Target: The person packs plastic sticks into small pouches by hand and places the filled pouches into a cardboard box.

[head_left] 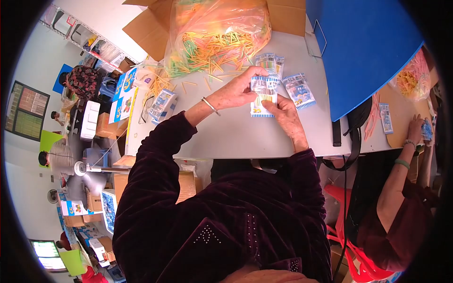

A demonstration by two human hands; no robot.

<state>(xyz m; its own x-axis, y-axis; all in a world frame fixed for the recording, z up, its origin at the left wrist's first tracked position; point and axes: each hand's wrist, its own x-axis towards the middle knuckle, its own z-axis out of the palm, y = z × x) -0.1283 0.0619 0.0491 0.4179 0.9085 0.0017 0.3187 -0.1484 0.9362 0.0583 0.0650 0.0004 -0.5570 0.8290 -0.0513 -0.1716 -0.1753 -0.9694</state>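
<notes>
Packets (163, 105) lie on the bench (212, 141) at left. Next, sticks (219, 49) spill from a bag (219, 19). Left hand (238, 89) is clamped on the held packet (263, 95), over the bench; right hand (287, 119) is clamped on its lower right. Another packet (299, 90) lies beyond.

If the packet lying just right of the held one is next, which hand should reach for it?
Probably the right hand: it is nearer the lying packet, while the left hand is on the held packet's other side. Both hands grip that one, so the left would have to keep hold.
</notes>
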